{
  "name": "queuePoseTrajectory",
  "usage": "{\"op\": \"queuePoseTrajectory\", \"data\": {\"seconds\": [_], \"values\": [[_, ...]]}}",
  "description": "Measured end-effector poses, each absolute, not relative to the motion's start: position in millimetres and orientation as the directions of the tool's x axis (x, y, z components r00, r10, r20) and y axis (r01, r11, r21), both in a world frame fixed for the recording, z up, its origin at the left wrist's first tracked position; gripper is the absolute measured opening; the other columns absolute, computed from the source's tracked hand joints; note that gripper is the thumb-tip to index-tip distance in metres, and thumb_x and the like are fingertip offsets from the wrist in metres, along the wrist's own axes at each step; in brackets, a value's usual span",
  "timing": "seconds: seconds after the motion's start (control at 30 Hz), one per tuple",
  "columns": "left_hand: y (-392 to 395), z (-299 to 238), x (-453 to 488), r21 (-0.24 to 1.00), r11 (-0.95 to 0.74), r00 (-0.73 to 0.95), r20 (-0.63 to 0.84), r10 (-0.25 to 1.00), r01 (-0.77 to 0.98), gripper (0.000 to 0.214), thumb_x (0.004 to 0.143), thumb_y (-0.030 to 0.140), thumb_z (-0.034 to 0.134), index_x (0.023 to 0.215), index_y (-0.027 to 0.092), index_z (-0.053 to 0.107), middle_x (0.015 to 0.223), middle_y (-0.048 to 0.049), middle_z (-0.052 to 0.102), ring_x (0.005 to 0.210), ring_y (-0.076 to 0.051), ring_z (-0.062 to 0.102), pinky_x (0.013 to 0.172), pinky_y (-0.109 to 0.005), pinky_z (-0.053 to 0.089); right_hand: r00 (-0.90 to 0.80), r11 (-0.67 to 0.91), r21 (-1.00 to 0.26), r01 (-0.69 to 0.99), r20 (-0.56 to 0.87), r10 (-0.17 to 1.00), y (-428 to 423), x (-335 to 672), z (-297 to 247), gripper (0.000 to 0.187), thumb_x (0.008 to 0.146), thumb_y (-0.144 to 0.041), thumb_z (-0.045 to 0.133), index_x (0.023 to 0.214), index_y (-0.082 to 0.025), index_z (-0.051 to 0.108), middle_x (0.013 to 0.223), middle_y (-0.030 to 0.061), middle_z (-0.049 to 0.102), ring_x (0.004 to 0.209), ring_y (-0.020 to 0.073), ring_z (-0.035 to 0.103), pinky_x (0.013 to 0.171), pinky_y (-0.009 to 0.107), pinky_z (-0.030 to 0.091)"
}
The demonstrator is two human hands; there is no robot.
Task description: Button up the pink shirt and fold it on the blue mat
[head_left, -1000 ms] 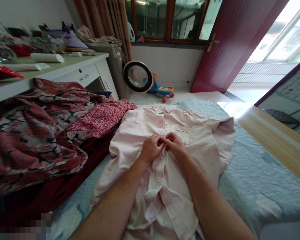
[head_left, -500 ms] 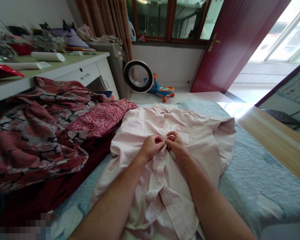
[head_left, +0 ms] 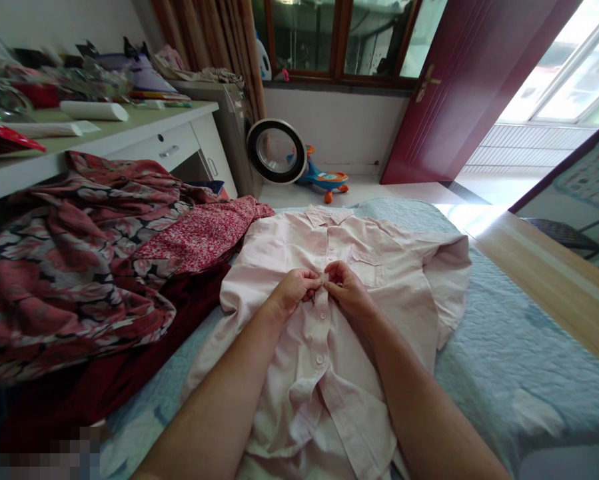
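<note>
pale pink shirt | spread beneath the hands | nearly together, both pinching its button placket

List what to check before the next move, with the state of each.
1. Left hand on the shirt front: ok, fingertips pinching its edge.
2. Right hand there too: ok, fingertips meeting the left's.
3. Shirt spread on the quilt: ok, collar away from the person.
4. Lower front flat: not ok, rumpled and parted below the lower button.
5. Button between the fingertips: cannot tell, fingers hide it.
</note>
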State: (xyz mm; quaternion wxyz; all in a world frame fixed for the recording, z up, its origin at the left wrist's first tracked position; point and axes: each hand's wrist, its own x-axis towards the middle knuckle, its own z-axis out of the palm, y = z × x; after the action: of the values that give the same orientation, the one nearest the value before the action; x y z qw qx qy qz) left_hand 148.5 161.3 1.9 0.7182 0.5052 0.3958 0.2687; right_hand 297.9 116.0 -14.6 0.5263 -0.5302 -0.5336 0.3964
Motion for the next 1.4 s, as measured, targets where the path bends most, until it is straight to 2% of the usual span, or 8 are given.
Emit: {"op": "queuePoseTrajectory", "data": {"seconds": [0.17,0.3,0.47,0.6,0.87,1.1,1.27,1.4], "values": [[153,1,158,0.996,-0.003,0.343,-0.027,0.939,0.087,0.022,0.073,0.035,0.069,0.08,0.018,0.057,0.071,0.0015,0.057,0.06,-0.01,0.051,0.057,-0.022,0.041,0.11,-0.019,-0.995,-0.094,-0.029,0.994,112,301,-8,0.033,0.065,-0.033,0.071,0.089,-0.023,0.05,0.061,-0.0096,0.049,0.046,0.0082,0.04,0.044,0.021,0.03],[147,2,160,0.868,-0.41,0.41,0.277,0.869,0.282,0.039,0.067,0.033,0.077,0.1,0.019,0.06,0.103,-0.0053,0.059,0.09,-0.017,0.059,0.082,-0.028,0.049,0.188,-0.027,-0.986,-0.165,-0.058,0.98,112,303,-8,0.027,0.066,-0.029,0.064,0.088,-0.024,0.049,0.059,-0.0085,0.053,0.043,0.009,0.042,0.042,0.021,0.031],[146,3,158,0.732,-0.491,0.532,0.207,0.821,0.472,0.044,0.072,0.013,0.062,0.115,0.019,0.056,0.106,-0.0062,0.064,0.091,-0.019,0.061,0.081,-0.029,0.05,0.393,0.113,-0.945,0.306,0.234,0.889,116,309,-16,0.018,0.069,-0.021,0.051,0.086,-0.02,0.06,0.08,0.0024,0.065,0.072,0.017,0.058,0.064,0.029,0.046],[145,10,158,0.625,-0.536,0.563,0.181,0.807,0.568,0.038,0.069,0.008,0.055,0.104,0.018,0.063,0.098,-0.0051,0.068,0.087,-0.019,0.062,0.079,-0.029,0.048,0.324,0.175,-0.803,0.57,0.415,0.85,118,310,-18,0.029,0.079,-0.02,0.045,0.1,-0.019,0.066,0.103,0.0082,0.067,0.097,0.0221,0.058,0.08,0.034,0.046],[135,33,154,0.347,-0.757,0.724,0.25,0.643,0.554,0.008,0.072,0.019,0.06,0.071,0.02,0.069,0.086,-0.0071,0.068,0.095,-0.025,0.057,0.089,-0.038,0.041,0.179,0.116,-0.649,0.752,0.37,0.912,117,312,-20,0.017,0.082,-0.015,0.055,0.081,-0.018,0.071,0.083,0.0057,0.065,0.082,0.0183,0.058,0.08,0.029,0.044],[147,18,158,0.582,-0.545,0.622,0.084,0.778,0.604,0.038,0.096,0.031,0.04,0.071,0.018,0.066,0.074,-0.0056,0.065,0.073,-0.017,0.06,0.07,-0.028,0.041,0.163,-0.01,-0.478,0.878,0.279,0.946,116,311,-19,0.02,0.081,-0.016,0.058,0.091,-0.016,0.075,0.09,0.01,0.061,0.087,0.0213,0.054,0.082,0.031,0.041],[154,4,161,0.655,-0.367,0.409,0.097,0.907,0.661,0.009,0.086,0.023,0.056,0.086,0.019,0.063,0.078,-0.0025,0.068,0.072,-0.016,0.061,0.066,-0.025,0.041,0.112,0.019,-0.451,0.892,0.261,0.959,113,309,-16,0.037,0.077,-0.014,0.058,0.107,-0.026,0.075,0.106,0.0087,0.061,0.1,0.0242,0.051,0.089,0.035,0.037],[150,3,163,0.6,-0.42,0.431,0.134,0.892,0.681,0.018,0.079,0.031,0.065,0.094,0.019,0.063,0.09,-0.0052,0.07,0.08,-0.018,0.064,0.069,-0.026,0.042,0.089,0.047,-0.463,0.885,0.267,0.959,110,309,-15,0.061,0.072,-0.006,0.055,0.124,-0.035,0.067,0.121,0.0045,0.059,0.106,0.0245,0.048,0.092,0.038,0.034]]}}
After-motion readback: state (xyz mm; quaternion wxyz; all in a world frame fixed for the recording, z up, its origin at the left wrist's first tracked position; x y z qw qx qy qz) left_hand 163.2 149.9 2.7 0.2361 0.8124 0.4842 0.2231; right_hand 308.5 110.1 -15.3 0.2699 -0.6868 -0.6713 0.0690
